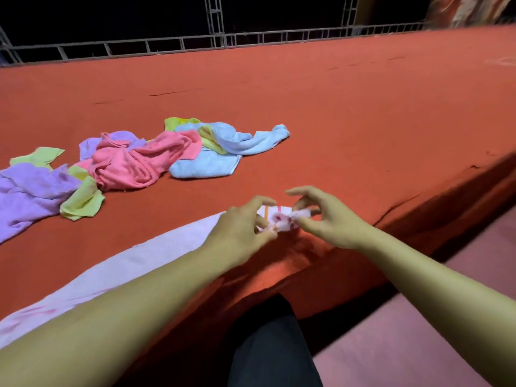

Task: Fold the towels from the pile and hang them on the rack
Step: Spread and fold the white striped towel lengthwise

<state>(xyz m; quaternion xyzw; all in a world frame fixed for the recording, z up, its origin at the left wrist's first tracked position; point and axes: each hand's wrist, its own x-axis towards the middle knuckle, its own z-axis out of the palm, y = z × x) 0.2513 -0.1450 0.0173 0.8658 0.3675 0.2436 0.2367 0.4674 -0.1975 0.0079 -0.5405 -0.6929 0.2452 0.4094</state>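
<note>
A long pale pink towel [134, 263] lies along the near edge of the red surface [335, 121], partly under my left forearm. Its far end, white with orange stripes and red marks, is bunched between my hands. My left hand [240, 227] pinches that end from the left and my right hand [324, 219] pinches it from the right. The pile of towels [131, 160] lies further back on the left: purple, green, pink, light blue and yellow pieces, all crumpled.
A metal railing [215, 40] runs along the far edge of the red surface, with darkness behind it. The surface drops off at its front right edge to a pinkish floor [418, 331]. My dark-clothed leg [273, 353] is below.
</note>
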